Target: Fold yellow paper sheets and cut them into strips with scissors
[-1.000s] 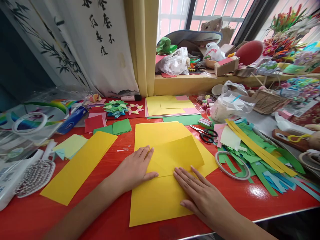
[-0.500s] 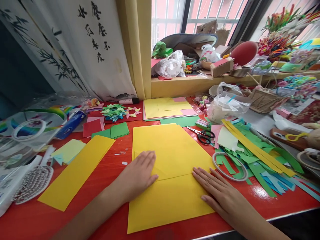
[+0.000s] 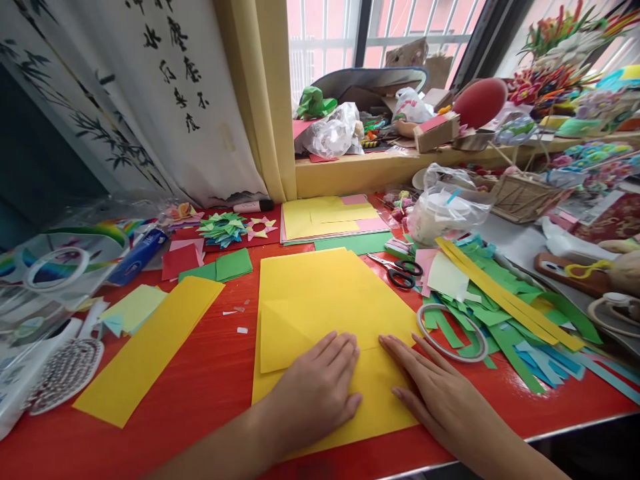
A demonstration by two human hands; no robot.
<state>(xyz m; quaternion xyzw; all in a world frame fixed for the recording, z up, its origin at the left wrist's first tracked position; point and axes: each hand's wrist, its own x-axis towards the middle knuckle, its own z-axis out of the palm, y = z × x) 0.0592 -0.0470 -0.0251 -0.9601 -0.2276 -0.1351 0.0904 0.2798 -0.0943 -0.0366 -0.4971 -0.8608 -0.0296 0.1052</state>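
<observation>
A large yellow paper sheet (image 3: 320, 293) lies on the red table (image 3: 210, 373) in front of me, with a corner folded over into a flap. My left hand (image 3: 317, 390) rests flat on the sheet's lower middle, fingers stretched out along the fold. Just to its right my right hand (image 3: 435, 393) presses flat on the sheet's lower right part, fingers spread toward the fold edge. Neither hand holds anything.
A long yellow strip (image 3: 150, 347) lies to the left. Scissors (image 3: 403, 272), a tape ring (image 3: 453, 323) and green, yellow and blue paper strips (image 3: 510, 307) lie to the right. Folded stars (image 3: 225, 227), small coloured squares, a paper stack (image 3: 330, 217) and a cluttered window sill (image 3: 380, 170) are behind.
My left hand slid right along the sheet to the lower middle, and my right hand moved slightly left. The folded flap now lies flatter, with its creased corner showing at the left.
</observation>
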